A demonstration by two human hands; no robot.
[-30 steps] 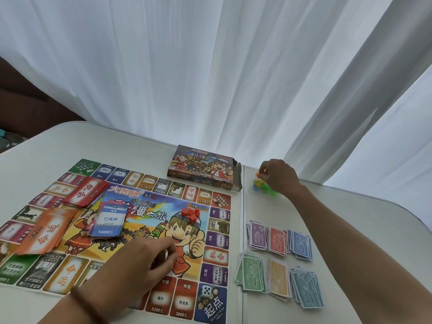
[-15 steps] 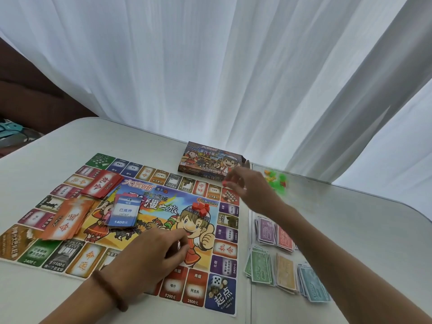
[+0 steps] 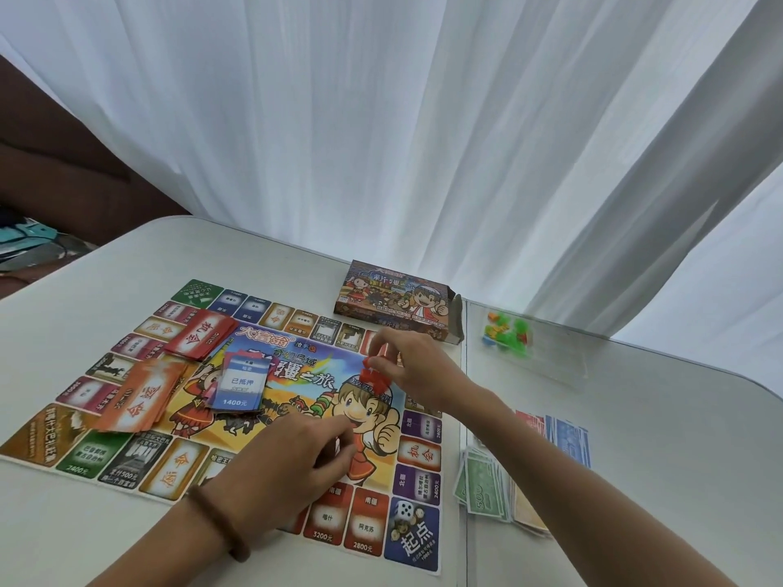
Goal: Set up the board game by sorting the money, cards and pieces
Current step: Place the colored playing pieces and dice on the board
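White curtains hung behind the pale folding table (image 3: 127, 269), where the colourful paper game board (image 3: 296, 370) lay flat. Over the board's middle the right hand (image 3: 406, 370) pinched at the small red plastic pieces (image 3: 375, 377) heaped there. Loose green plastic pieces (image 3: 506, 334) lay off the board to that hand's right, beyond the printed cardboard box (image 3: 394, 298), making it the nearer hand. The left hand (image 3: 292, 455) rested curled on the board; whether it gripped anything could not be told.

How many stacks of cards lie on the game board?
3: red stack far left, orange stack near left, blue stack toward the centre. Others may be hidden.
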